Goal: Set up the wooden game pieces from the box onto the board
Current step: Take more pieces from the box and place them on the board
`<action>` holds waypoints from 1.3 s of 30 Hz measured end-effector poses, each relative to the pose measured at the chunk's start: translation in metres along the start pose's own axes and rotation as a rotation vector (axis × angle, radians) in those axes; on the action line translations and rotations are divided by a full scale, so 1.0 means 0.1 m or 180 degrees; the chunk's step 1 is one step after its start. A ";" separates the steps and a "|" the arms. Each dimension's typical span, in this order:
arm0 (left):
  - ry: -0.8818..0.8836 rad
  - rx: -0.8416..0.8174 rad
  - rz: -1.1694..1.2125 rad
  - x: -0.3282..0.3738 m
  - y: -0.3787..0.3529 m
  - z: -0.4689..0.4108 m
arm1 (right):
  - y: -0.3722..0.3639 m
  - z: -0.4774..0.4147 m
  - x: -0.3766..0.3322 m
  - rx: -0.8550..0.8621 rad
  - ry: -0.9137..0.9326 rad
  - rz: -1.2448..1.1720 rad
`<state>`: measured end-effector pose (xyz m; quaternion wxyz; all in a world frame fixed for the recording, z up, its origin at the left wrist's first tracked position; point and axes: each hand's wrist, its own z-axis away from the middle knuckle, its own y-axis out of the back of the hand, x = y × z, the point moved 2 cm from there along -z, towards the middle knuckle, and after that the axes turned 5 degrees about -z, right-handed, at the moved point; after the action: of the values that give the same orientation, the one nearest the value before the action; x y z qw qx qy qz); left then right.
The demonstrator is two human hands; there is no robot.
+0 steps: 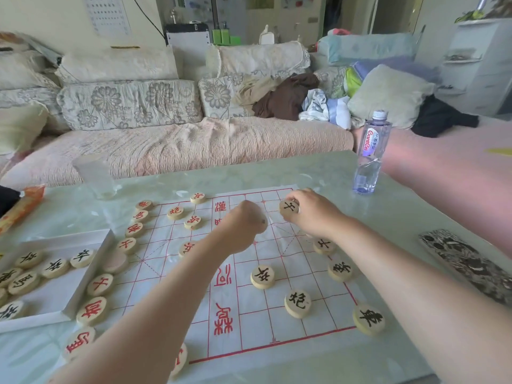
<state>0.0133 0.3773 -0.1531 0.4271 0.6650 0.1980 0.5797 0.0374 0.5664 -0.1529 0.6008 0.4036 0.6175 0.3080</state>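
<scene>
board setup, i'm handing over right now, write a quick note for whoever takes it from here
Right hand pinches a black-marked piece over the far right part of the board.
Left hand is curled above mid-board; whether it holds anything cannot be seen.
Done: red pieces run along the board's left edge, a few inside the grid; five black pieces sit on the right half.
Left: set down the held piece, then bring over the black-marked ones lying in the box at the left.
</scene>
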 end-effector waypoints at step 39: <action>-0.0753 0.0336 -0.1026 0.24 -0.59 -0.81 | 0.02 -0.33 0.78 0.0297 -0.0629 -0.0635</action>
<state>-0.0427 0.4560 -0.1888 0.4992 0.7097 0.2805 0.4105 0.0083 0.6390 -0.1867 0.6668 0.3960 0.6061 0.1765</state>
